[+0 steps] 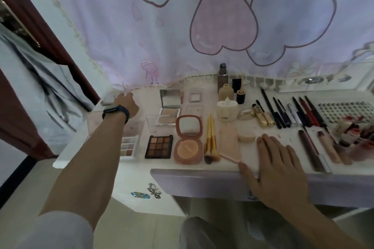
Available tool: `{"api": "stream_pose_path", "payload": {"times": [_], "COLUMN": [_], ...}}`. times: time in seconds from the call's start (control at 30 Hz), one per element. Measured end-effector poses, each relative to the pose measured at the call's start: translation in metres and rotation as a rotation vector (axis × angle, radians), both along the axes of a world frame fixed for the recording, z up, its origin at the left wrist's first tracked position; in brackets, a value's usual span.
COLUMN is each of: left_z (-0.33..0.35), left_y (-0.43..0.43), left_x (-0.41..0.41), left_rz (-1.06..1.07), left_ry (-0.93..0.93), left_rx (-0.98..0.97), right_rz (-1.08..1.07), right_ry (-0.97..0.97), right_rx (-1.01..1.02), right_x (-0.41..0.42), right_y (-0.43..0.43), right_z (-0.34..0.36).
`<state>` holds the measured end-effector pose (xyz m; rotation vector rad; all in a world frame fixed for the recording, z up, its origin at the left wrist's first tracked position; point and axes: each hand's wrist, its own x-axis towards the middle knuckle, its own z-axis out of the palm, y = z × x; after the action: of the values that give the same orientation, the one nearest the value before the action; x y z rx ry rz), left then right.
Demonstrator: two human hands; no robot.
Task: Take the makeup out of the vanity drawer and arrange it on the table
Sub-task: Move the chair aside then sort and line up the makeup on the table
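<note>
Makeup lies in rows on the white vanity table [139, 170]. My left hand [126, 103], with a dark watch on the wrist, reaches to the far left back corner and its fingertips hold a small silver compact [107, 99]. My right hand [277, 166] lies flat with straight fingers on the table's front edge, just above the pale drawer front [202, 183]. Between my arms lie a dark eyeshadow palette [158, 146], a pink open powder compact [188, 139], gold-handled brushes [210, 139] and a pink sponge case [230, 143].
Bottles and a cream jar [226, 110] stand at the back centre. Pencils and mascaras [287, 113] fan out to the right, beside a perforated white tray [344, 111] and small red-capped tubes [352, 131]. A printed curtain [202, 26] hangs behind. Hair clips [153, 191] lie on a lower shelf.
</note>
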<state>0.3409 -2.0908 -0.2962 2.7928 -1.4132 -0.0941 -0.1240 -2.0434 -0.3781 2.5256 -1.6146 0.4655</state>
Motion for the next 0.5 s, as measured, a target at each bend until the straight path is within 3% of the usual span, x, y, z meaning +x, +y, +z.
{"api": "stream_pose_path", "payload": {"times": [0.2,0.5], "left_z": [-0.018,-0.014], "left_y": [-0.022,-0.015], "left_x": [0.007,-0.001], "left_rz": [0.1,0.042], "left_ry": [0.028,0.06], "left_rx": [0.012,-0.101], "right_rz": [0.004,0.003], "right_ry": [0.004,0.006], "right_rx": [-0.012,-0.012], "right_x": [0.0,0.0], "right_y": [0.0,0.0], "right_z": [0.002,-0.002]}}
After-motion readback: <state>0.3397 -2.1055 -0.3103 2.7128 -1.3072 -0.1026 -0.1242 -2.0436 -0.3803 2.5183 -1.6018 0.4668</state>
